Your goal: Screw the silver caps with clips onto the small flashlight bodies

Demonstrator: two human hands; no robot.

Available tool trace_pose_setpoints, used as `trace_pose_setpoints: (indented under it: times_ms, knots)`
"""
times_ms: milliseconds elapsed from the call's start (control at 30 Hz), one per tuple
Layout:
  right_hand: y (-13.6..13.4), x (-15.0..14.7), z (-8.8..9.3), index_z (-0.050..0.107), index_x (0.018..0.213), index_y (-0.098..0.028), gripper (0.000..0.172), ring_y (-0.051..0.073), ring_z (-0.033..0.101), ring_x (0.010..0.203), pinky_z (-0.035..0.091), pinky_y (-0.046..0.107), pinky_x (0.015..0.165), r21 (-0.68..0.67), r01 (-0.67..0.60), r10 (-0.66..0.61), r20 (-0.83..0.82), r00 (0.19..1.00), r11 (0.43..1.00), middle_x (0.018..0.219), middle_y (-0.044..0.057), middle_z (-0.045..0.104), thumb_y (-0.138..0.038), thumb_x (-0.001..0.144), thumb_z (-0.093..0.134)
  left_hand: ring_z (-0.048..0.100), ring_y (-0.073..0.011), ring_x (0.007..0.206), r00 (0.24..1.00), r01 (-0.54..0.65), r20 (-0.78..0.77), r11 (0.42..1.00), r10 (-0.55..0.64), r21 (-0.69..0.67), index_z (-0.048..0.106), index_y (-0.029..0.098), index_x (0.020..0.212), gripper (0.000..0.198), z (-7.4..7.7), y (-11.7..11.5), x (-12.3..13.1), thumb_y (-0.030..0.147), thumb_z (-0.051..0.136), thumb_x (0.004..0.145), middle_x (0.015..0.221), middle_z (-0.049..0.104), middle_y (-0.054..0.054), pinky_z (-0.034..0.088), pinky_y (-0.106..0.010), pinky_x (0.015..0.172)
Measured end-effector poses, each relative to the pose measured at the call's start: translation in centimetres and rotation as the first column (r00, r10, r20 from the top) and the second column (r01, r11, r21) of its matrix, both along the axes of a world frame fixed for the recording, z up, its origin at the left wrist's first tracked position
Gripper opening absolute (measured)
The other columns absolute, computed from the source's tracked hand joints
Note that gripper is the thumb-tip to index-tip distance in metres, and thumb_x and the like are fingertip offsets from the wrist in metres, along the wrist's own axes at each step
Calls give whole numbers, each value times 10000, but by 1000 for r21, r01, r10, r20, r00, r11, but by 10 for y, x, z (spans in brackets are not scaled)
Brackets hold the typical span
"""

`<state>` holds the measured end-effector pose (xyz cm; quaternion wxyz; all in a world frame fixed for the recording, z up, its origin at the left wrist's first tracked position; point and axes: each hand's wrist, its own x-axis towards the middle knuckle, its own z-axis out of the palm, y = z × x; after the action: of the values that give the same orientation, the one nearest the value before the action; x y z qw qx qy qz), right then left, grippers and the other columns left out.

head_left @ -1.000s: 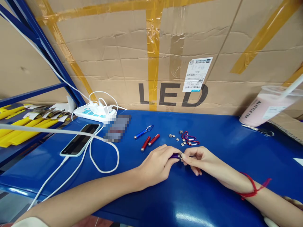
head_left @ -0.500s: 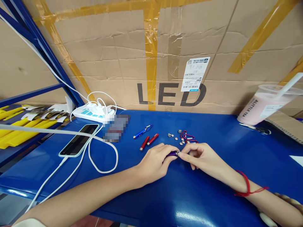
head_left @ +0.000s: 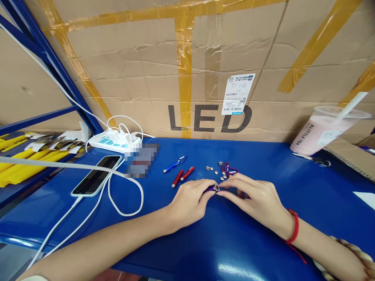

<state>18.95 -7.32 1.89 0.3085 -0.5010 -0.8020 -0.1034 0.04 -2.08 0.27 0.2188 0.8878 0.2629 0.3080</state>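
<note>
My left hand [head_left: 189, 203] is closed around a small purple metal flashlight body [head_left: 209, 189], its silver open-looking end turned to the right. My right hand [head_left: 254, 193] is beside that end with thumb and forefinger apart, their tips close to its rim; contact is unclear. Beyond the hands lie two red flashlight tubes [head_left: 187, 174] and a blue flashlight [head_left: 173, 166] with a clip. Several silver button cells or caps [head_left: 216, 172] are scattered near red and purple carabiner clips [head_left: 229, 169], partly hidden behind my right fingers.
On the blue tabletop [head_left: 234, 242] a phone [head_left: 96, 177] is charging, with a white cable looping beside it. A power strip [head_left: 115, 142] stands behind. At right, a pink drink cup [head_left: 322, 130] leans near keys [head_left: 315, 159]. A large cardboard box [head_left: 131, 74] forms the back.
My right thumb and forefinger have parted from their pinch at the flashlight's end, exposing its silver rim. My left hand keeps its hold. The view has shifted slightly.
</note>
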Motion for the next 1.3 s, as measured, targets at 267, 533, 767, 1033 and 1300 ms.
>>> trace_pose_setpoints:
  times_ms: [267, 533, 767, 1033, 1300]
  knots:
    - [0, 1, -1, 676, 914, -214, 211, 95, 654, 656, 453, 180, 584, 53, -49, 47, 37, 998, 997, 866, -1, 704, -326, 898, 499, 637, -186, 871, 1000, 13, -16, 1000, -13, 25, 559, 172, 1045, 195, 0, 1, 0, 190, 426, 904, 970, 675, -47, 490, -282, 773]
    - [5, 2, 0, 701, 899, -220, 211, 155, 646, 803, 505, 251, 719, -146, -119, 86, -217, 972, 982, 889, 34, 688, -339, 869, 529, 615, -161, 730, 997, 11, -81, 1000, -12, -16, 546, 171, 979, 190, 4, 1, 1, 179, 367, 916, 793, 654, -23, 467, -261, 685]
    - [6, 0, 3, 722, 832, -208, 230, 126, 586, 591, 468, 240, 536, -281, -170, 61, -360, 931, 944, 807, 50, 673, -391, 818, 584, 602, -161, 713, 994, 40, -103, 999, -43, -25, 545, 167, 968, 192, 5, -1, -2, 168, 362, 911, 773, 637, -19, 450, -259, 673]
    - [6, -2, 2, 725, 786, -214, 217, 134, 592, 571, 465, 238, 495, -284, -186, 60, -401, 914, 941, 756, 48, 673, -397, 795, 608, 590, -155, 698, 987, 44, -154, 999, -46, -16, 537, 176, 952, 162, 6, -2, -3, 155, 385, 902, 762, 631, -11, 442, -247, 650]
    - [8, -2, 3, 710, 712, -214, 238, 131, 570, 498, 451, 237, 444, -286, -133, -1, -426, 905, 949, 734, 50, 678, -445, 735, 653, 594, -146, 693, 989, 60, -133, 997, -66, -46, 526, 182, 944, 143, 10, -1, -2, 143, 399, 892, 760, 635, -3, 446, -230, 646]
